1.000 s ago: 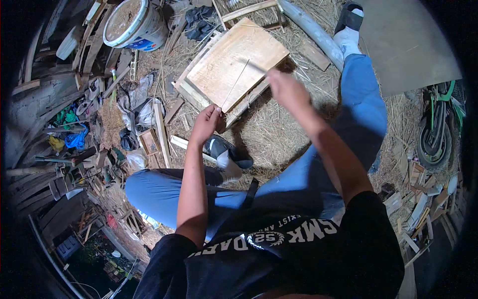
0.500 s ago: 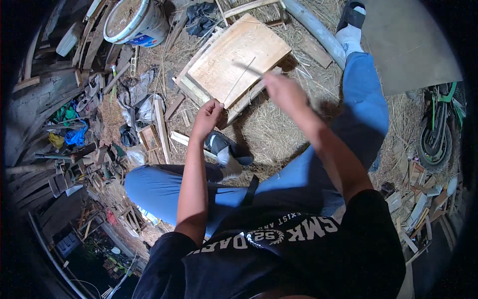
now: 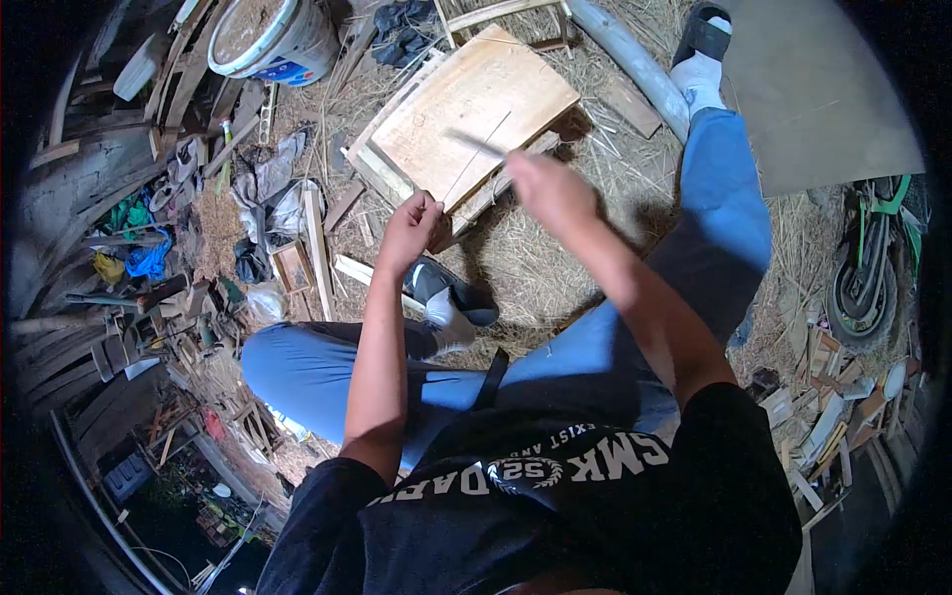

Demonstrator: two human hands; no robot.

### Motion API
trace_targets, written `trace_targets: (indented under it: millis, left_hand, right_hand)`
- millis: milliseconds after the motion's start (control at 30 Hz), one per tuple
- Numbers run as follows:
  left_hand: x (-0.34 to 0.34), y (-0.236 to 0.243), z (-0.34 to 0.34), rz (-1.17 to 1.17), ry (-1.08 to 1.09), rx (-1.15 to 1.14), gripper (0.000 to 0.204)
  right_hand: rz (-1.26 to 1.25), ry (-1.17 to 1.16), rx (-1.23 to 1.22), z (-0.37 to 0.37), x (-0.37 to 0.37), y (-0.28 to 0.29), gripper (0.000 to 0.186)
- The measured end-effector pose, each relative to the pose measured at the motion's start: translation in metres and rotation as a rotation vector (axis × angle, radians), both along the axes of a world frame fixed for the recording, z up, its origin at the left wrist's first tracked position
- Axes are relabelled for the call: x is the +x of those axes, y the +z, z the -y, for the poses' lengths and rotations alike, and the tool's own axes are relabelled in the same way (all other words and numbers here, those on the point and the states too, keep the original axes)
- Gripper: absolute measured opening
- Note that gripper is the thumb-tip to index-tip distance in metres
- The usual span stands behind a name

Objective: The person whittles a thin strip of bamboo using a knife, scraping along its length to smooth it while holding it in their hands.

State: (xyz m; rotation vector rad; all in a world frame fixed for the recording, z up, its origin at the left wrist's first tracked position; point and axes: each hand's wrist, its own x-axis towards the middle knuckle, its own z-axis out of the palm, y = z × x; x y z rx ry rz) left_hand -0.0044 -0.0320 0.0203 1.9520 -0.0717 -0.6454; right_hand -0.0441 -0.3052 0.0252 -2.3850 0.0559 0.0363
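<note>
My left hand [image 3: 410,230] is closed at the near edge of a pale wooden board [image 3: 451,94], pinching the near end of a thin stick [image 3: 489,139]. The stick slants away over the board to the far right. My right hand [image 3: 551,186] is closed round what looks like a knife [image 3: 474,142]. Its blade is smeared by motion and points left over the board, across the stick; I cannot tell whether they touch. Beneath the board lies a low wooden support [image 3: 481,203], mostly hidden.
My feet, in dark slippers [image 3: 702,38], flank the board on straw-covered ground. A white bucket [image 3: 283,45] stands at the far left, a grey pipe [image 3: 630,64] at the far right. Wood scraps [image 3: 317,253] and bags lie left; a green-framed wheeled vehicle [image 3: 873,258] is at right.
My right hand has moved a little left and toward me with the knife. My left hand stays nearly in place, holding the stick.
</note>
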Motion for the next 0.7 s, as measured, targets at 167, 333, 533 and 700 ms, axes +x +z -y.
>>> trace_targets:
  millis: [167,333,533,700]
  left_hand:
    - [-0.002,0.004,0.002,0.010,0.002,0.066,0.027]
    - [-0.004,0.005,0.007,0.065,-0.009,-0.011,0.027]
    - [-0.003,0.006,0.003,0.013,-0.007,0.048,0.026]
    - [-0.004,0.002,-0.003,0.054,-0.024,0.054,0.028]
  right_hand:
    - [-0.101,0.118,-0.095,-0.032,-0.008,0.005,0.015]
    - [0.103,-0.102,0.039,0.038,0.021,-0.009,0.020]
    - [-0.042,0.120,-0.101,-0.016,-0.004,-0.009,0.019]
    - [-0.175,-0.126,-0.106,0.020,0.023,-0.014,0.014]
